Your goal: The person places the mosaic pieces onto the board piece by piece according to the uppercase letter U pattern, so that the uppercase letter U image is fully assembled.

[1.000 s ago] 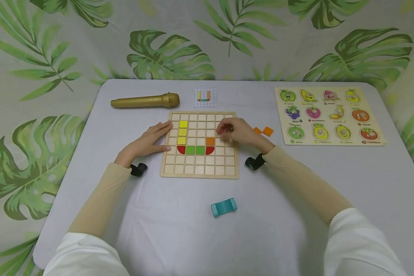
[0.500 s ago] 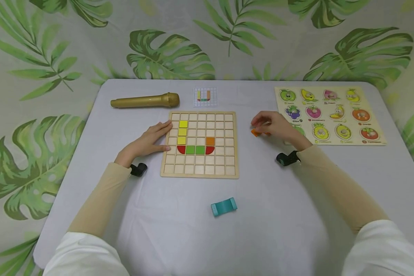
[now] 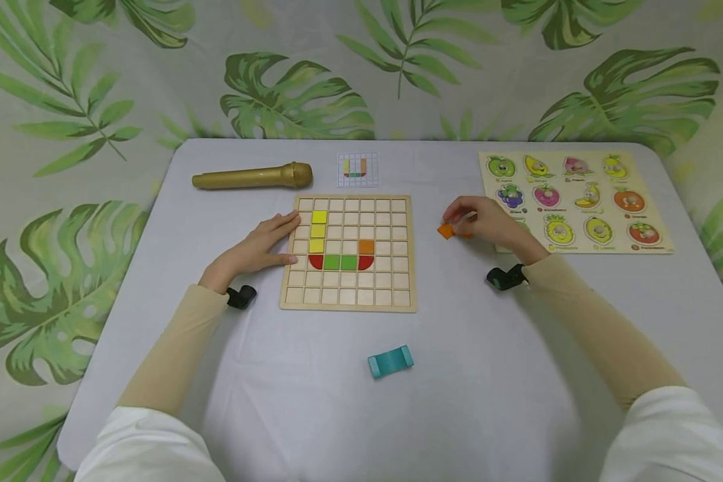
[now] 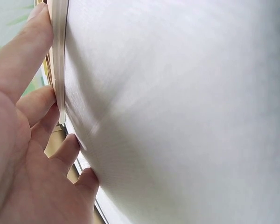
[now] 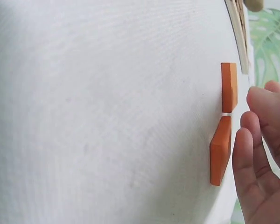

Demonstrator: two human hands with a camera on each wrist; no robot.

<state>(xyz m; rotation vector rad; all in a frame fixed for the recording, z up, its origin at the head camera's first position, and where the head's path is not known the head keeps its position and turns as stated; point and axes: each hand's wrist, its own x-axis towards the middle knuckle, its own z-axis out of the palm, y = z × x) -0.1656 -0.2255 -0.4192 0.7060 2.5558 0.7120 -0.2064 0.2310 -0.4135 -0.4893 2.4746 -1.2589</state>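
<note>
A square wooden grid board [image 3: 397, 294] holds yellow tiles [image 3: 317, 231], green tiles [image 3: 340, 262], rounded red tiles [image 3: 365, 262] and one orange tile [image 3: 366, 247]. My left hand [image 3: 253, 246] rests at the board's left edge with its fingers extended; the left wrist view shows fingertips against the wooden rim [image 4: 59, 51]. To the right of the board, my right hand [image 3: 482, 221] hovers low over two loose orange tiles [image 3: 445, 231]. In the right wrist view its fingers [image 5: 243, 154] are bent loosely just beside the orange tiles [image 5: 219, 151], which lie on the white cloth.
Behind the board lies a small pattern card [image 3: 358, 170] with a coloured U shape. A gold microphone [image 3: 253, 177] is at the back left, a fruit puzzle board [image 3: 578, 201] at the back right. A curved teal block [image 3: 391, 362] sits in front.
My right hand has left the grid board and moved right to the loose orange tiles, shifting only slightly in the last half second. The left hand stays in place.
</note>
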